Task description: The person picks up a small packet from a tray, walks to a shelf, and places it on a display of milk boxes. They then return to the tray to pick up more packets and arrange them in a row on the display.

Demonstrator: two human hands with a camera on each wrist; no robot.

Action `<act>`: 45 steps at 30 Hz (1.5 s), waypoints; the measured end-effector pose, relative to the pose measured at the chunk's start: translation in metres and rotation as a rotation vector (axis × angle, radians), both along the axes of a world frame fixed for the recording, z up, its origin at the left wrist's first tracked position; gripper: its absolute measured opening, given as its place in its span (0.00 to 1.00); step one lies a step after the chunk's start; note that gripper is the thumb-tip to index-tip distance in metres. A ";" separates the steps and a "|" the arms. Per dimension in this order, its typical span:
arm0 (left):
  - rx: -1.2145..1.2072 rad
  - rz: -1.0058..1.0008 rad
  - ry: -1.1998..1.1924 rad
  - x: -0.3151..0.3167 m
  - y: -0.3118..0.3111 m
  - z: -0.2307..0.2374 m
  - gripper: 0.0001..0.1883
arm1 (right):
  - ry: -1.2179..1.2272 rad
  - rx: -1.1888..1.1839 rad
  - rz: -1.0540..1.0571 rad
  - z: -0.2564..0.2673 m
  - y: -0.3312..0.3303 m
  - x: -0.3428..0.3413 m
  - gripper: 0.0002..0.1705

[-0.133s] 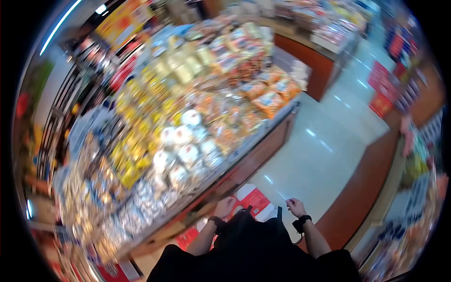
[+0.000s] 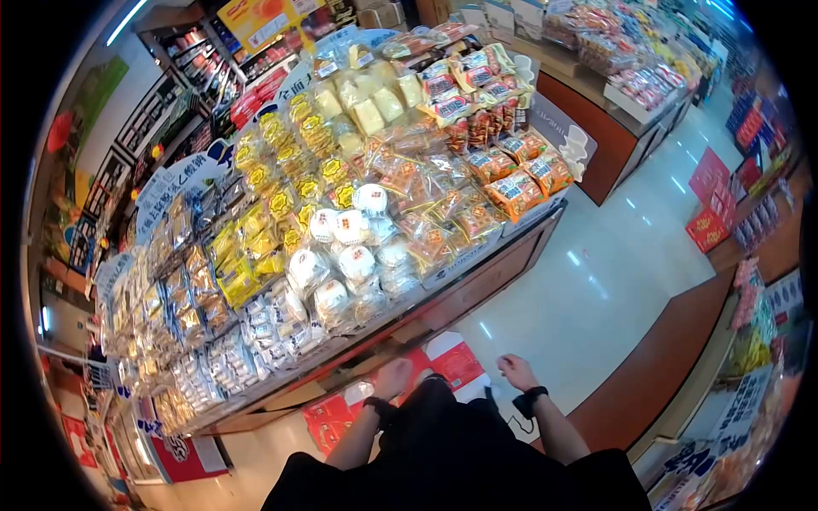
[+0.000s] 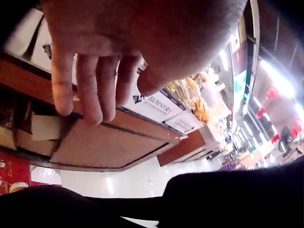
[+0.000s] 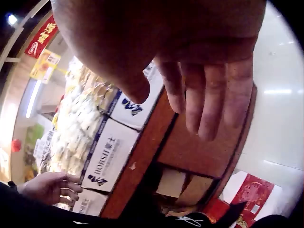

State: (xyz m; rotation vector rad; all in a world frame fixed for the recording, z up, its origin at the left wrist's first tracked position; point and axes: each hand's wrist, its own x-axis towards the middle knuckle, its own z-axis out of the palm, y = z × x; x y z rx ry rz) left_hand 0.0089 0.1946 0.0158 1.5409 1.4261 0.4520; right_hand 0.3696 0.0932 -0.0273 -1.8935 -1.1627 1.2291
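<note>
My left hand (image 2: pixel 394 377) hangs in front of my body at the lower edge of the display stand. In the left wrist view its fingers (image 3: pixel 88 90) are loosely extended, with nothing held. My right hand (image 2: pixel 517 372) is over the aisle floor, empty too. Relaxed fingers (image 4: pixel 211 102) hang down in the right wrist view. Nearest is the stand piled with wrapped snacks: round white-wrapped packs (image 2: pixel 356 262), yellow packets (image 2: pixel 239 281), orange bags (image 2: pixel 515 194) and clear bags of pale blocks (image 2: pixel 368 115).
White printed panels (image 4: pixel 110 152) line the stand's edge above its brown base (image 3: pixel 109 145). Red printed boxes (image 2: pixel 452 362) lie on the floor by my feet. A brown counter (image 2: pixel 630 375) curves along my right. Pale tiled floor (image 2: pixel 588 255) runs between them.
The head view has shifted and become sharper, with the stand's orange bags now farther right. Both hands appear slightly farther left in the picture, still empty.
</note>
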 end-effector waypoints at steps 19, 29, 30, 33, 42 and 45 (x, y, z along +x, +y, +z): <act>-0.042 -0.119 -0.150 -0.027 0.089 -0.005 0.14 | -0.496 -0.130 0.430 0.030 0.049 -0.079 0.23; -0.038 -0.567 -0.162 0.061 0.130 -0.030 0.14 | -0.425 -0.586 -0.304 0.027 -0.095 -0.045 0.30; -0.022 -0.644 -0.107 0.069 0.131 -0.016 0.15 | -0.419 -0.580 -0.398 0.026 -0.103 -0.049 0.31; -0.025 -0.673 -0.128 0.087 0.125 -0.034 0.15 | -0.415 -0.592 -0.473 0.016 -0.115 -0.062 0.30; -0.060 -0.785 -0.037 0.130 0.112 -0.044 0.17 | 0.006 -0.563 -0.637 0.005 -0.117 -0.066 0.31; -0.143 -0.777 -0.102 0.163 0.114 -0.037 0.18 | 0.150 -0.592 -0.695 -0.012 -0.127 -0.040 0.31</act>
